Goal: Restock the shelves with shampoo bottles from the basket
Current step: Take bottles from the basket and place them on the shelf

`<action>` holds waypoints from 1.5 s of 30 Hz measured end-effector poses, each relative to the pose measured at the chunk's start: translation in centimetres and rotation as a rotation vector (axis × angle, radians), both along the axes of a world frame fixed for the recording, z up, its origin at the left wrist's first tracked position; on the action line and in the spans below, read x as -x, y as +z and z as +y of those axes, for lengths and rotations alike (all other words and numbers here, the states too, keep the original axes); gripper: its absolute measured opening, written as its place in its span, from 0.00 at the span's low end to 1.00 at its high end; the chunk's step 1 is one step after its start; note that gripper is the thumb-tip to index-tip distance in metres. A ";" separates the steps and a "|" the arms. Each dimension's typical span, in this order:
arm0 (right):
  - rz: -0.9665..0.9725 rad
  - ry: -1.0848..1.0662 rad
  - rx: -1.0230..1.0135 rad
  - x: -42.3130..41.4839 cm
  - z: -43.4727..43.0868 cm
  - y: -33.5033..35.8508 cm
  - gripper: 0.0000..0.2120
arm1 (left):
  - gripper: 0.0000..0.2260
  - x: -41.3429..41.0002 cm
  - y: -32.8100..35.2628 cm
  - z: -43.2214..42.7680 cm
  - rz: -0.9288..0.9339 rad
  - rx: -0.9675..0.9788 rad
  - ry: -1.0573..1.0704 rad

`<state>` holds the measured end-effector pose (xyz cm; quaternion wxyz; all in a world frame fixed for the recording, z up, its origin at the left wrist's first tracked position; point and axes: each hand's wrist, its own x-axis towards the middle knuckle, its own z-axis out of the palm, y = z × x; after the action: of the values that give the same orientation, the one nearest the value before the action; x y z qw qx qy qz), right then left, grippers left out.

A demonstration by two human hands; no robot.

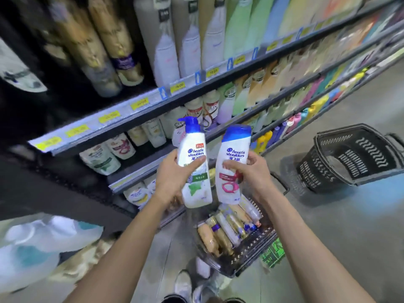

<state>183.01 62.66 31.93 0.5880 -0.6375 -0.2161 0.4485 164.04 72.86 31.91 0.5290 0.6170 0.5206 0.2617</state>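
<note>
As both clench — left grip (172,178) round pump bottle (192,147), right grip (251,173) round flip-cap bottle (235,147)

Looks like glossy white plastic on the pump bottle (192,143) and flip-cap bottle (235,149), with shiny blue caps. Matt black plastic mesh on the basket (255,250) and empty basket (310,169), smooth grey metal along the shelf edge (122,114).

A shop: shelves (153,99) of bottles (166,55) (yellow price tags (140,103), seemingly).
</note>
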 end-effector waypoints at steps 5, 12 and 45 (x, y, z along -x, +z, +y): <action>-0.020 0.103 -0.032 4.0 1.3 2.3 0.18 | 0.28 5.7 1.9 -1.9 -0.006 -0.061 0.120; -0.069 0.305 -0.085 5.3 0.7 4.3 0.16 | 0.25 9.3 2.6 -5.8 -0.012 -0.080 0.361; -0.049 0.503 -0.264 11.7 9.1 -8.7 0.17 | 0.18 16.8 -11.4 -6.5 -0.020 -0.349 0.745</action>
<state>171.34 71.72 23.20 0.5308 -0.4925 -0.4381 0.5327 147.24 66.31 20.53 0.2905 0.4643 0.6508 0.5258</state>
